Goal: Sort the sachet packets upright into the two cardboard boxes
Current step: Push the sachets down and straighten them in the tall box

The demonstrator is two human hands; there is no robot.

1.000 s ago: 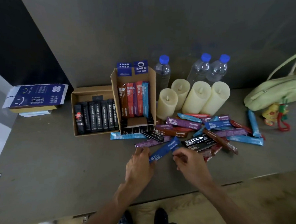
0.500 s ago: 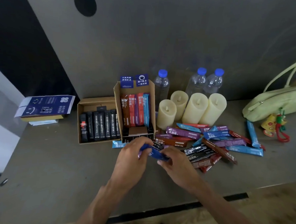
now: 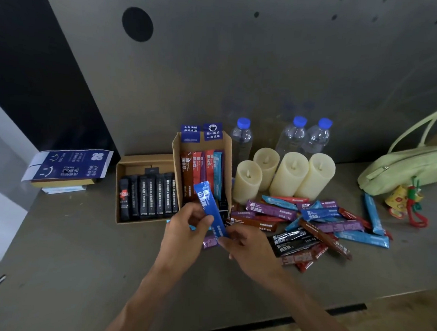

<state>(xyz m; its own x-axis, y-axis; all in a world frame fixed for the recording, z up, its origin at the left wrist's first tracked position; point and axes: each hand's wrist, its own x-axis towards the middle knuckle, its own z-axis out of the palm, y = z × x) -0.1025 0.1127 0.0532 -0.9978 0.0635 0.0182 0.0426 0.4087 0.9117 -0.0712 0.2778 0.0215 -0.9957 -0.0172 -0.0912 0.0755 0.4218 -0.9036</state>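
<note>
Head view: blue sachet [image 3: 209, 207] near-upright, top tilted left, both hands pinching.

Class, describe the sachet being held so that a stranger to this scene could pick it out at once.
On the grey table, find the taller cardboard box. Right in front of it, the left hand and right hand pinch one dark blue sachet. Unlike the loose sachets lying flat to the right, it is held off the table, tilted.
</note>
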